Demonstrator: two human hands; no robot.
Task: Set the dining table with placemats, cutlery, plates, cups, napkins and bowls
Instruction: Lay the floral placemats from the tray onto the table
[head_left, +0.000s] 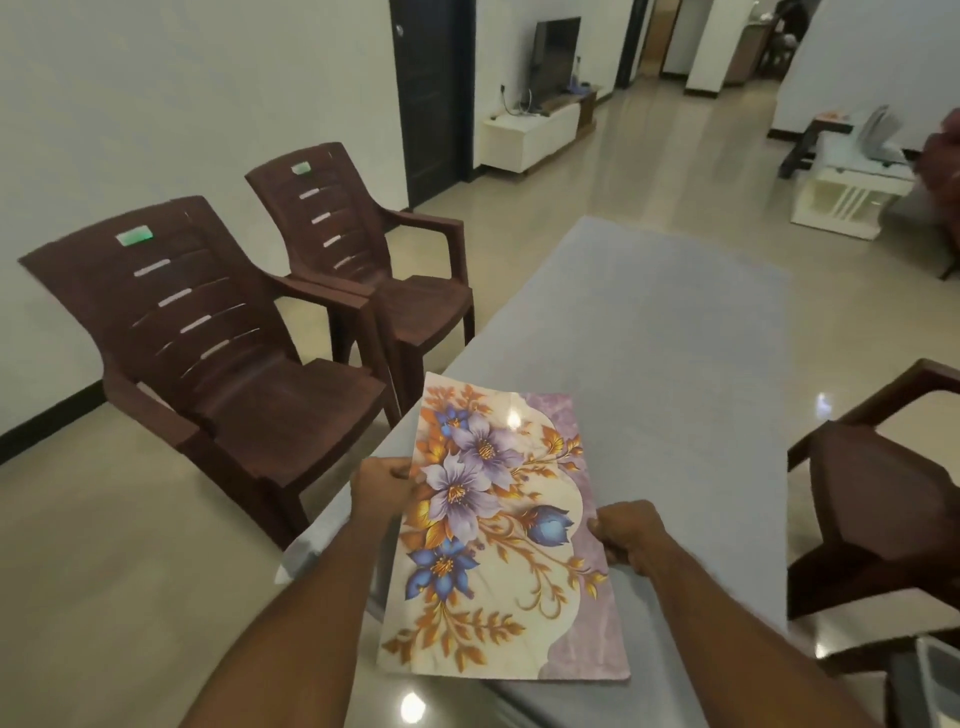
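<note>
A floral placemat (498, 540), cream with purple and blue flowers and a mauve right side, hangs over the near end of the grey dining table (675, 338). My left hand (382, 488) pinches its left long edge near the far end. My right hand (631, 535) grips its right long edge at mid length. The placemat's near end juts past the table's near corner. I cannot tell whether the placemat touches the tabletop.
Two brown plastic armchairs (228, 338) (374, 244) stand on the tiled floor left of the table. Another brown chair (878, 499) sits close at the right. A pale container corner (935, 675) shows at bottom right. A TV unit and low white tables stand far back.
</note>
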